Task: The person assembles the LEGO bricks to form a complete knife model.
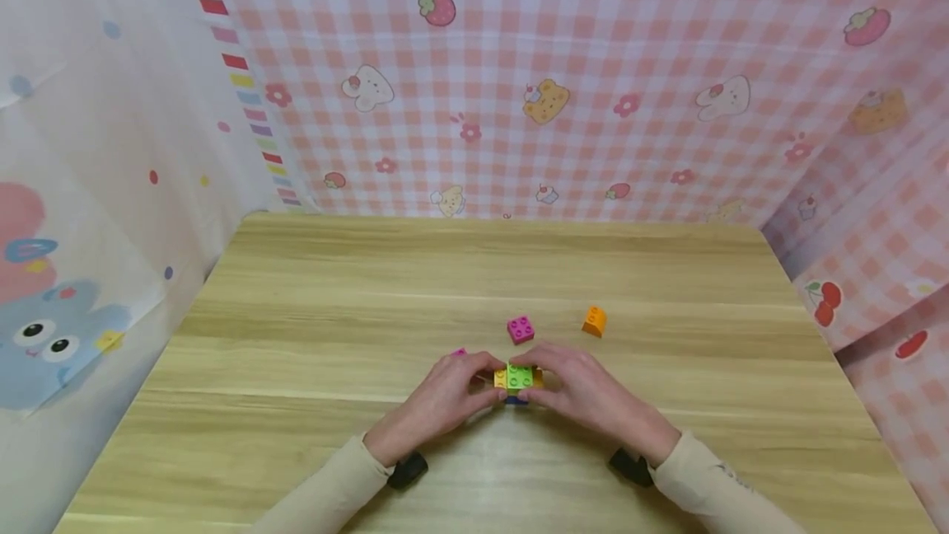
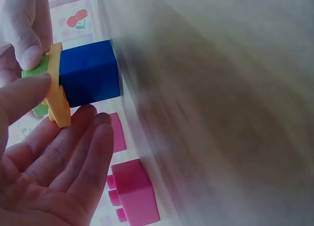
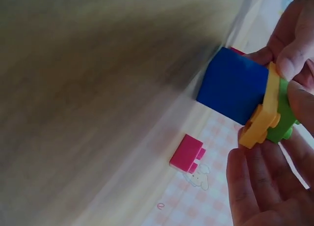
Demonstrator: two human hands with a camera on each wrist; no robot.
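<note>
A small stack of toy building bricks stands between the hands: a blue block (image 2: 91,73) at the bottom, a yellow-orange flat brick (image 3: 265,113) across it, and a green brick (image 1: 521,376) on top. My left hand (image 1: 445,390) pinches the yellow-orange brick between thumb and fingers at its left end. From the other side my right hand (image 1: 582,373) holds the green brick, its thumb on the near face and its fingers behind. In the left wrist view the blue block's underside appears at the tabletop; whether it touches is hard to tell.
Beyond the hands, a pink four-stud brick (image 1: 521,329) and an orange curved-top brick (image 1: 595,320) lie on the wooden table (image 1: 334,270). Another pink brick (image 2: 136,194) sits by the left hand, mostly covered in the head view. A patterned cloth (image 1: 504,48) hangs behind the table.
</note>
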